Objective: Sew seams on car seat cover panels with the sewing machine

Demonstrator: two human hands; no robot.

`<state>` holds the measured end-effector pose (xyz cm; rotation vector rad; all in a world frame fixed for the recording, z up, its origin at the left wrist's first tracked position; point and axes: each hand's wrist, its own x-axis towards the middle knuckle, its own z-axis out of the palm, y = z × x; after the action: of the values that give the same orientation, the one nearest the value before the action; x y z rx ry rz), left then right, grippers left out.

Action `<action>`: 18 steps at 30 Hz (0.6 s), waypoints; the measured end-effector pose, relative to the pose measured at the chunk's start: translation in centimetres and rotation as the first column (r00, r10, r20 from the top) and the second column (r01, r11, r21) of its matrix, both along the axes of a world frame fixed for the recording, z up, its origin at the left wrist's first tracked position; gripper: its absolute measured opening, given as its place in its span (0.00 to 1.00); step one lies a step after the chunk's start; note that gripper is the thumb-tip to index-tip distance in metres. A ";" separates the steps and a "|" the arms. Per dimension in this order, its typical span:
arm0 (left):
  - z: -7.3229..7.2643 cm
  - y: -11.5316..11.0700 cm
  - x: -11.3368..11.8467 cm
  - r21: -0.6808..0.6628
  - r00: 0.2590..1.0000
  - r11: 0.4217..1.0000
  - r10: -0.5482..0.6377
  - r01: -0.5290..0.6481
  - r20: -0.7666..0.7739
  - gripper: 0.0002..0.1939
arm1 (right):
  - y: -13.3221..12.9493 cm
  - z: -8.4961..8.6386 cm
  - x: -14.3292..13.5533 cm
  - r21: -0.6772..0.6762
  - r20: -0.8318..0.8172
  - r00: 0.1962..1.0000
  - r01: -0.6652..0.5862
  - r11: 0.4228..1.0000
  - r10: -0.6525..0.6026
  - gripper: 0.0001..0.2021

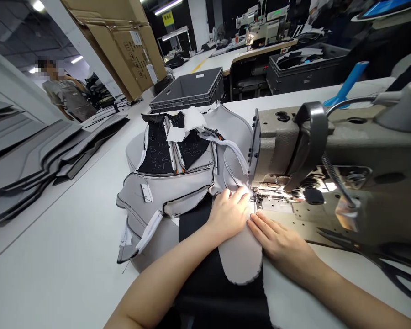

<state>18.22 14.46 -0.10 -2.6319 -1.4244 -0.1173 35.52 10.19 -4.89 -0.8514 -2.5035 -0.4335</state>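
Note:
A grey fabric piece [241,260] with a rounded end lies over black cloth [222,297] beside the sewing machine [281,151]. My left hand [229,212] rests on the grey piece near the lit needle area, its fingers bent and touching the fabric. Along the right edge of that piece lies my right hand [276,235], flat with fingers stretched out, just below the needle. Farther back, joined to the work, spreads a large sewn grey cover [188,183] with black patches and white strips. The exact needle point is partly hidden by glare.
Black scissors [356,246] lie at the right on the machine bed. Stacked grey panels [55,160] fill the left side. Behind are a grey crate [192,89], cardboard boxes [123,50] and a blue tool [349,84]. A person [68,93] stands at the far left.

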 end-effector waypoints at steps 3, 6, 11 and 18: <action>0.0 -0.7 1.0 0.000 0.999 1.000 0.029 -0.029 -0.020 0.18 | -0.4 0.2 1.0 -0.008 0.002 1.000 -0.016 1.000 0.016 0.18; -0.1 -1.3 1.6 0.000 0.998 0.999 0.054 -0.054 -0.040 0.18 | -0.8 0.3 1.5 -0.008 0.000 1.000 -0.020 1.000 0.020 0.18; -0.3 -1.5 1.8 0.021 0.997 0.997 0.074 -0.074 -0.012 0.19 | -1.0 0.3 1.8 -0.027 -0.024 0.999 -0.022 0.999 0.021 0.19; -0.7 -1.6 1.8 0.062 0.997 0.995 0.074 -0.074 -0.007 0.20 | -1.1 0.3 1.8 -0.077 -0.056 0.998 -0.005 0.997 0.001 0.20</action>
<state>20.05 12.90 -0.83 -2.5243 -1.4886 -0.1381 37.33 9.10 -4.60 -0.8770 -2.4830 -0.3095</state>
